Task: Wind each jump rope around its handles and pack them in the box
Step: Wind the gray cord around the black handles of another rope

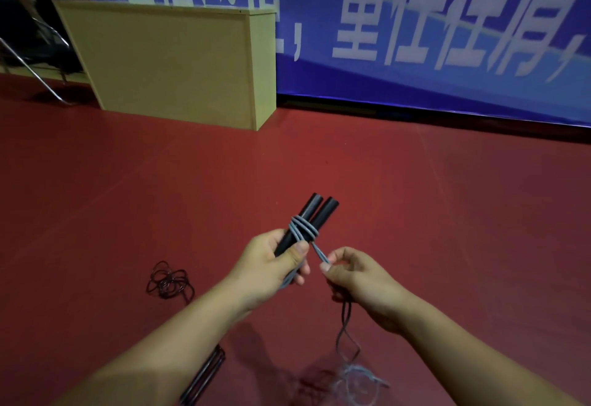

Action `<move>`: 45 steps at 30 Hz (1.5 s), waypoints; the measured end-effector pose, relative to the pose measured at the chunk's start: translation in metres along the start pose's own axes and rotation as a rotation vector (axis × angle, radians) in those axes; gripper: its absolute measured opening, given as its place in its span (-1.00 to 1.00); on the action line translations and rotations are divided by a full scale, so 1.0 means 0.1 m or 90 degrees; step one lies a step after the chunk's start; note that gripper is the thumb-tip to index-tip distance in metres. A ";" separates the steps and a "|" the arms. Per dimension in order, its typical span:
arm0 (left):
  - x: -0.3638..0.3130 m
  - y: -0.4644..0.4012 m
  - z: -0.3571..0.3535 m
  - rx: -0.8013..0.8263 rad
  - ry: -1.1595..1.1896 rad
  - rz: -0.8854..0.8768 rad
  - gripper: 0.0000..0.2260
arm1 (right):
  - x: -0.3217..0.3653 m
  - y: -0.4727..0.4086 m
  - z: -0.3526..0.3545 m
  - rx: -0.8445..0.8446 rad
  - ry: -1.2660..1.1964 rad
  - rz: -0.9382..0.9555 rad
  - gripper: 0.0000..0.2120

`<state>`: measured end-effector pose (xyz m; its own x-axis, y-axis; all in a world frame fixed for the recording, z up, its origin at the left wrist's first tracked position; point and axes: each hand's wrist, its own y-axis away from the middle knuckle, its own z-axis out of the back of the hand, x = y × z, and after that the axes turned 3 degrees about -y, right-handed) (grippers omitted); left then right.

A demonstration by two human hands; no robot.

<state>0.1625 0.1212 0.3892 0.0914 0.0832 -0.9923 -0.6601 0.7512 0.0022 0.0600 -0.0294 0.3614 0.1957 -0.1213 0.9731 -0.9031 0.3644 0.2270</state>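
Now your left hand [271,265] grips the pair of black handles [307,223] side by side, fingers curled round their lower half, thumb pressed on top just below the grey rope [302,229] — a few turns already sit round the middle of the handles. Your right hand [355,274] pinches the free run of that rope between thumb and fingertips, just at four o'clock of the wraps, and the slack drops from that hand to a loose grey tangle [358,380] on the floor at six o'clock.

The step in hand looks like early winding; most of the rope seems still unwound. The likeliest trouble is the tangle below — if you pull a turn through while it is knotted, a snarl may ride up and jam in your pinch. Keep tension, too: with so few turns on, a slack moment could let the wraps slide toward the handle tips at one o'clock and spill off. The two handles may also scissor apart if your left grip eases.

A second rope [169,281], dark and coiled, lies on the red floor [415,198] at nine o'clock of your hands, with another pair of dark handles [204,373] at seven o'clock, partly hidden by your forearm. The pale wooden box-like case [179,60] stands well apart at eleven o'clock; I cannot tell whether it is the packing box.
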 end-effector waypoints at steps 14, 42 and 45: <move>0.10 -0.06 0.03 -0.114 -0.152 -0.020 -0.91 | -0.01 0.02 0.08 -0.009 0.202 0.024 -0.83; 0.41 -0.24 0.28 -0.163 -0.535 0.057 -0.86 | 0.31 0.25 0.01 -0.108 0.618 0.133 -0.85; 0.43 -0.24 0.29 -0.168 -0.545 0.062 -0.86 | 0.33 0.27 0.03 -0.106 0.618 0.087 -0.72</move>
<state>0.2042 0.1259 0.3506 0.4803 0.6769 -0.5578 -0.8339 0.5496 -0.0511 0.0408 -0.0265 0.3992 0.3890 0.7123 0.5843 -0.8904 0.4533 0.0402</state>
